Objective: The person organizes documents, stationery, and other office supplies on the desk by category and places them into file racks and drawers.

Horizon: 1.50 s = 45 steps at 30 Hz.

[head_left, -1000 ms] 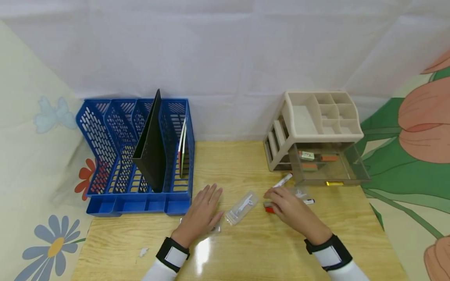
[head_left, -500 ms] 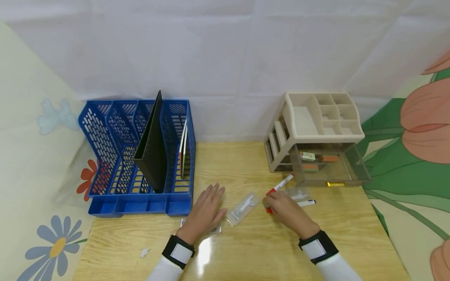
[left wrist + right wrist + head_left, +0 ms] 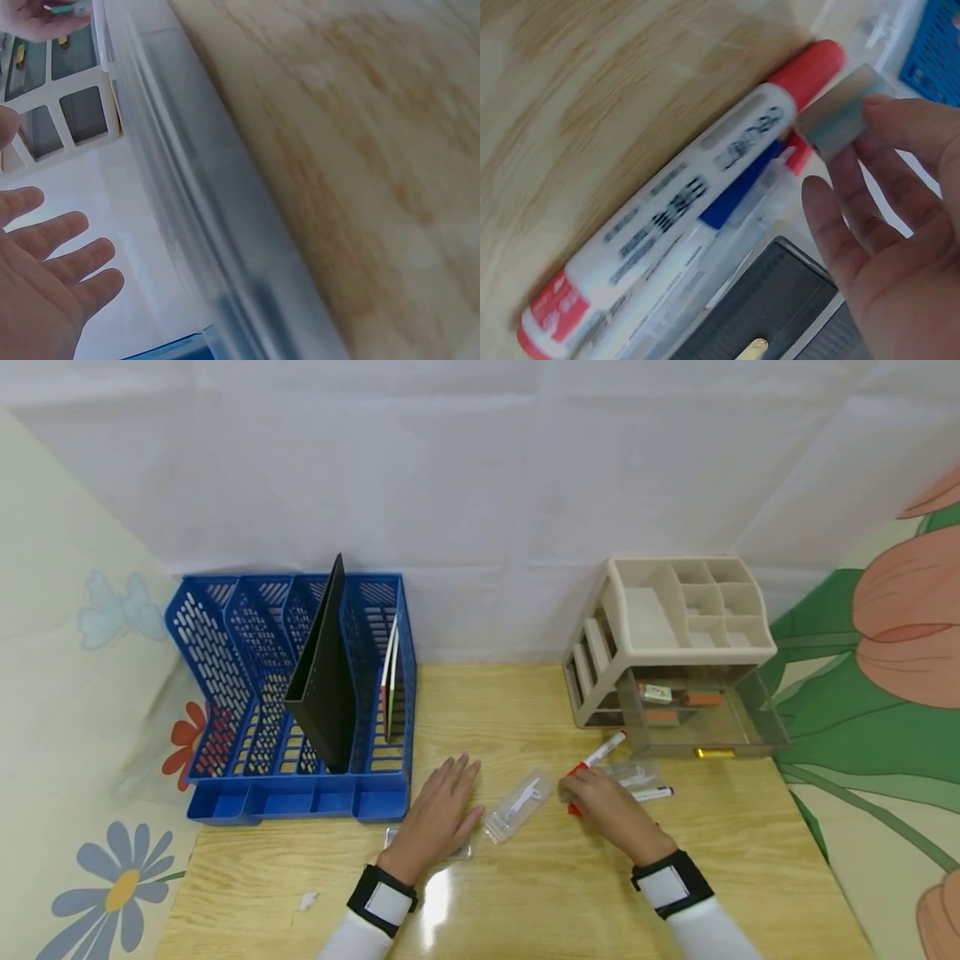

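My right hand (image 3: 611, 810) is low over the right half of the table, among markers. In the right wrist view it pinches a small eraser (image 3: 844, 112) with beige and green bands, thumb on one side and fingers on the other. Below the eraser lies a white marker (image 3: 682, 195) with red ends. A blue-capped marker (image 3: 654, 793) is close beside this hand, and a red-capped one (image 3: 606, 747) just beyond it. My left hand (image 3: 438, 818) lies flat with straight fingers over a clear plastic case (image 3: 462, 850), which it partly covers.
Between the hands lies a clear pouch (image 3: 517, 806) with a white item; another pouch (image 3: 633, 774) is by the markers. A beige organizer (image 3: 637, 610) has its clear drawer (image 3: 738, 727) pulled out, small blocks inside. A blue file rack (image 3: 292, 802) with a black folder (image 3: 333, 693) stands left.
My right hand has shifted a little to the left and its fingers have closed on the eraser. The left hand has stayed nearly still.
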### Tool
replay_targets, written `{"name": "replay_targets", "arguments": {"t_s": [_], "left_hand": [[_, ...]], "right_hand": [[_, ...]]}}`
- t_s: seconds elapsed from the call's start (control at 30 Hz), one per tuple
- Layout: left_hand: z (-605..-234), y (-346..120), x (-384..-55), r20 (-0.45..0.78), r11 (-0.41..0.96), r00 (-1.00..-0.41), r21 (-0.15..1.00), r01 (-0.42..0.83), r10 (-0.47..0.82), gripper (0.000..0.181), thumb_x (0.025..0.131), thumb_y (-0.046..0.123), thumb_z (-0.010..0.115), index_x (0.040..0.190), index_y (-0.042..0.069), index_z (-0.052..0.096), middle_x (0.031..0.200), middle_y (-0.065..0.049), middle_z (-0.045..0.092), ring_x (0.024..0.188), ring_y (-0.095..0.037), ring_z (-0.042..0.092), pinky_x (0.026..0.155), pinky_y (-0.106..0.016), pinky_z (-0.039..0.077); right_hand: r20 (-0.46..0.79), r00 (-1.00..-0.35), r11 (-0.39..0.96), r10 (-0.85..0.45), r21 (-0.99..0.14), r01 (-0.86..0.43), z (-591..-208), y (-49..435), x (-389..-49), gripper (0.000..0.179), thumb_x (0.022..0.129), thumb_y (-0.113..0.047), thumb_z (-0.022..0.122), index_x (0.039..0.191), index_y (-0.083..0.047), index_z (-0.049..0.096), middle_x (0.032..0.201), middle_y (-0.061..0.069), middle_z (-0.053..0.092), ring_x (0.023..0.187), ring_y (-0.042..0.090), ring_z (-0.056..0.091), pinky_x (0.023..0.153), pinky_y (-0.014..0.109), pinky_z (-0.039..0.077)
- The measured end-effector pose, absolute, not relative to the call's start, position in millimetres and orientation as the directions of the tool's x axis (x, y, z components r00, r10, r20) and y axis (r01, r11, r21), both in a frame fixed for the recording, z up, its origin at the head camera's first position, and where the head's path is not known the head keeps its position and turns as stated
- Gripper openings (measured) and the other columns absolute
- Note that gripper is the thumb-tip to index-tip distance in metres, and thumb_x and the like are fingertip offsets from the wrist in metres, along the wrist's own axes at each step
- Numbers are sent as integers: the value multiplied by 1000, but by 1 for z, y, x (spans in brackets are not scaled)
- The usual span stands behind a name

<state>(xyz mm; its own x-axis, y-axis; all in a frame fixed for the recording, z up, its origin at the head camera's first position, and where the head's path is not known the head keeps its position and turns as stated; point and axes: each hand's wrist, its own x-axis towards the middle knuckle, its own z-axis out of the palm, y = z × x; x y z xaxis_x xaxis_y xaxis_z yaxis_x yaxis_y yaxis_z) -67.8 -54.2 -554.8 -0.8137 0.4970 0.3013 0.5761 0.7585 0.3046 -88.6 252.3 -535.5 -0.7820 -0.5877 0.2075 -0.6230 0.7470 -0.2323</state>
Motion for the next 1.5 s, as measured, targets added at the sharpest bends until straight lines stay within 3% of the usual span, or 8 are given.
{"name": "replay_targets", "arguments": {"t_s": [0.13, 0.33, 0.67, 0.9, 1.2, 1.5], "left_hand": [[-553, -55, -67, 297, 762, -822, 317, 564, 485, 61, 97, 36, 52, 147, 3, 39, 148, -23, 45, 134, -40, 40, 108, -53, 39], [-550, -52, -69, 329, 746, -815, 340, 573, 477, 57, 94, 31, 56, 142, 3, 44, 145, -22, 48, 134, -40, 41, 109, -53, 39], [-532, -28, -76, 487, 574, -765, 509, 641, 422, 41, 88, 21, 67, 125, 4, 59, 119, -11, 63, 114, -23, 55, 97, -40, 50], [-518, -9, -77, 439, 493, -806, 639, 590, 396, 38, 93, 25, 63, 126, 8, 59, 121, -5, 64, 116, -16, 54, 97, -36, 51], [-508, 5, -76, 371, 384, -881, 798, 464, 294, 26, 93, 21, 65, 117, 11, 63, 110, -2, 68, 100, -14, 60, 83, -35, 56], [-509, 6, -74, 364, 333, -904, 843, 422, 225, 16, 90, 16, 68, 105, 12, 67, 98, -1, 69, 90, -16, 61, 71, -33, 57]], "right_hand": [[145, -855, 763, -497, -396, -511, -526, 248, -90, 22, 84, -4, 71, 106, -6, 69, 98, 6, 70, 92, 22, 64, 78, 42, 57], [171, -896, 718, -411, -545, -433, -512, 244, -90, 24, 84, -3, 71, 108, -3, 65, 99, 7, 71, 89, 20, 66, 73, 41, 59], [281, -882, 613, -379, -638, -466, -493, 232, -87, 23, 83, -2, 73, 103, -9, 64, 98, 5, 72, 90, 18, 68, 74, 36, 61], [326, -869, 549, -372, -678, -489, -480, 213, -83, 22, 81, 2, 73, 100, -6, 66, 94, 8, 74, 82, 19, 69, 68, 39, 61], [289, -880, 522, -376, -719, -459, -482, 199, -79, 20, 82, -7, 74, 101, -8, 66, 93, 5, 73, 81, 17, 67, 66, 37, 61], [291, -878, 500, -381, -734, -460, -486, 194, -73, 24, 79, -4, 76, 100, -8, 64, 97, 5, 71, 86, 15, 66, 70, 34, 62]]}}
